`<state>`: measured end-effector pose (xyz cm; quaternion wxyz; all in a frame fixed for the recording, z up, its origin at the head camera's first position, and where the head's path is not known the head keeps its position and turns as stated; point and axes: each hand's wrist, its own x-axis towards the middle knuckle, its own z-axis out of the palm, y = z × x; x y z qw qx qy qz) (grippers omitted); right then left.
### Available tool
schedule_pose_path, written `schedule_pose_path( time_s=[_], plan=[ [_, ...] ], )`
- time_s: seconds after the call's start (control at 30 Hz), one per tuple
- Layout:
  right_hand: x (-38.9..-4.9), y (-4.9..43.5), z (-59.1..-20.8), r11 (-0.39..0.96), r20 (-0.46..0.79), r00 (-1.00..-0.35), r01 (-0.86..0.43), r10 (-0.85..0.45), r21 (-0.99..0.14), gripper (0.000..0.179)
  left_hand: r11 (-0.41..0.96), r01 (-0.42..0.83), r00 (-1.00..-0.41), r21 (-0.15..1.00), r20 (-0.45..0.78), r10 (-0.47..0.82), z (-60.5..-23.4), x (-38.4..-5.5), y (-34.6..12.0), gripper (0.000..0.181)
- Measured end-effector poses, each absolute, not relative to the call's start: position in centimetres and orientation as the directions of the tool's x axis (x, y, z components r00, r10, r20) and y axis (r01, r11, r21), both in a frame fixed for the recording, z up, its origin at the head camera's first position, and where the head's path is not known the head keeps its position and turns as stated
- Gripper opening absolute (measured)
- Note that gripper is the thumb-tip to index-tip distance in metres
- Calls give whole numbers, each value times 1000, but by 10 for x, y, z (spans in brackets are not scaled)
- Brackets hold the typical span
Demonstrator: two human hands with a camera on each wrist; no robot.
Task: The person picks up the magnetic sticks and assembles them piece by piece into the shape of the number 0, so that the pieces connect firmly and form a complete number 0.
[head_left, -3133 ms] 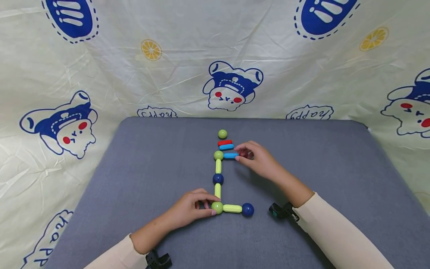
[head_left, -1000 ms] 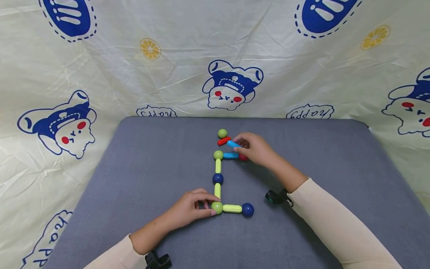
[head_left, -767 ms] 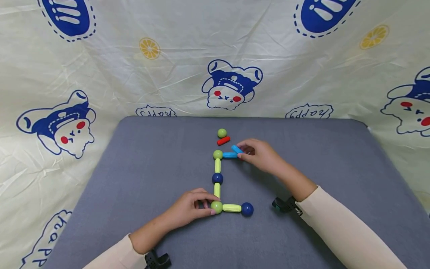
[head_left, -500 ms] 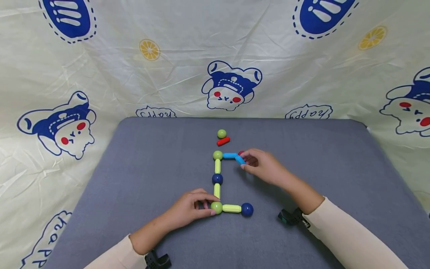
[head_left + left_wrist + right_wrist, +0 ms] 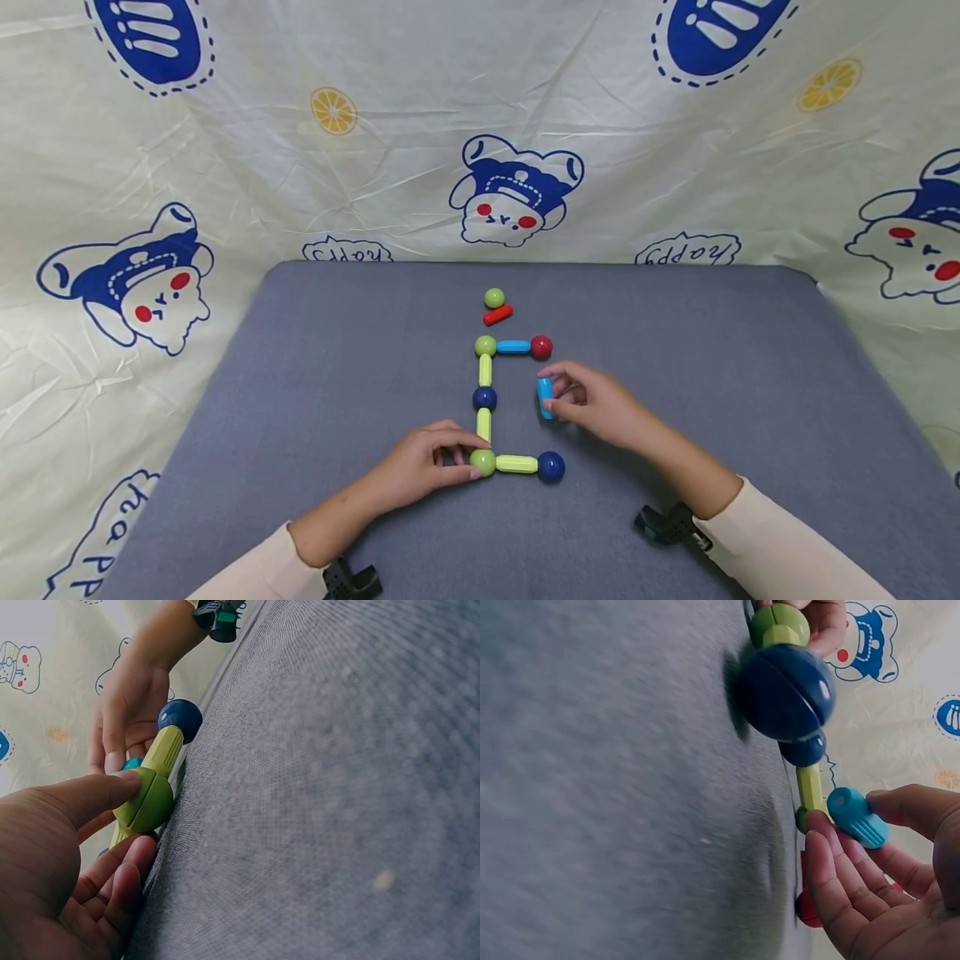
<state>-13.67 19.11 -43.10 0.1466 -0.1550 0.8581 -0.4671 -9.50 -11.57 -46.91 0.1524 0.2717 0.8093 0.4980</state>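
My left hand [image 5: 431, 462] grips the green ball [image 5: 483, 462] at the near corner of a chain of magnetic balls and rods, thumb and fingers about it. From that ball a yellow-green rod [image 5: 517, 464] runs right to a dark blue ball [image 5: 551, 467]. Other yellow-green rods lead away through a second blue ball [image 5: 485, 398] to a far green ball [image 5: 486, 346], then a blue rod [image 5: 513, 347] and a red ball [image 5: 541, 347]. My right hand [image 5: 600, 404] pinches a loose light-blue rod [image 5: 857, 818] between thumb and fingers, right of the chain and apart from it.
Beyond the chain lie a loose red rod [image 5: 498, 315] and a small green ball [image 5: 494, 297]. All sit on a grey cloth-covered table [image 5: 337, 350], with a printed pale sheet [image 5: 405, 167] behind its far edge.
My right hand left the red ball, took the light-blue rod from beside the red rod and carried it nearer, turning it lengthwise. The red rod now lies slanted. My left hand stays put.
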Motion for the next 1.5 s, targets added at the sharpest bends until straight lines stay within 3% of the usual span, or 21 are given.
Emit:
schedule_pose_path(
  time_s=[0.63,1.5],
  plan=[
    [-109,194,-444,533,-228,-896,-11,-380,-846,40,358,305,-804,883,37,593,-470,-96,-116,28],
    [-103,194,-444,510,-228,-897,4,-379,-860,47,355,315,-801,880,46,597,-470,-96,-116,29]
  ],
)
